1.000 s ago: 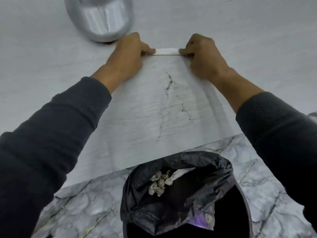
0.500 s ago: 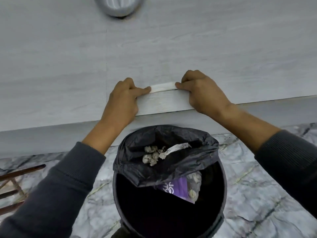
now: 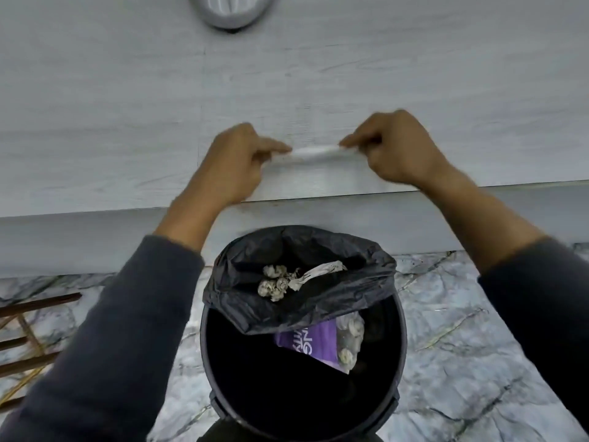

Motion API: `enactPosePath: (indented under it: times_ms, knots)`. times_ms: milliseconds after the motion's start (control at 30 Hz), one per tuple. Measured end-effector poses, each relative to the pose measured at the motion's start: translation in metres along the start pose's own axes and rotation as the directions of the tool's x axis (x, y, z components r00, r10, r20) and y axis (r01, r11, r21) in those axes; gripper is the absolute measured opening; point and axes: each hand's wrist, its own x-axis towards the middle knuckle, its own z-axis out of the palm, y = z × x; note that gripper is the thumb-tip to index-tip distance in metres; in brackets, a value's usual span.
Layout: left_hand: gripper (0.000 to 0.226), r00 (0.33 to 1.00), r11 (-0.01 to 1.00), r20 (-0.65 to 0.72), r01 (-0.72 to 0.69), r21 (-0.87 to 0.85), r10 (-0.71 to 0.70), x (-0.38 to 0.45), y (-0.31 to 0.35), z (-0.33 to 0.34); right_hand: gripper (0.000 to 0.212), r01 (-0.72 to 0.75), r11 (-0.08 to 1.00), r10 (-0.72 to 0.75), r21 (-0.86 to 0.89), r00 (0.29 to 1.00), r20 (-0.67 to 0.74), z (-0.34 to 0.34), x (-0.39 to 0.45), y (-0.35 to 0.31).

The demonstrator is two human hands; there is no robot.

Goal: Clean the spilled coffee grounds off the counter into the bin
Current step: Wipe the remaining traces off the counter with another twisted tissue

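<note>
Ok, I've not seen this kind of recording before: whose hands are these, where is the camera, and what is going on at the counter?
The camera sits on a person's head and looks down, so the two arms in dark sleeves are the wearer's own. The left hand and right hand each pinch one end of a white folded tissue stretched between them, near the front edge of the pale counter. Directly below stands a black bin with a dark liner, holding crumpled paper. A silver appliance sits at the counter's back. No grounds are visible on the counter.
</note>
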Motion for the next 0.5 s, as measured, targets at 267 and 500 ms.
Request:
enactPosePath:
  times_ms: [267, 500]
  knots:
    - [0.047, 0.996, 0.995, 0.024, 0.081, 0.052, -0.083, 0.130, -0.034, -0.001, 0.031, -0.089, 0.992, 0.083, -0.089, 0.994, -0.069, 0.008, 0.137, 0.018]
    - [0.030, 1.000, 0.987, 0.004, 0.022, 0.157, -0.023, 0.044, -0.032, 0.018, 0.036, 0.190, 0.949, -0.197, -0.252, 0.980, 0.001, 0.034, 0.051, 0.018]
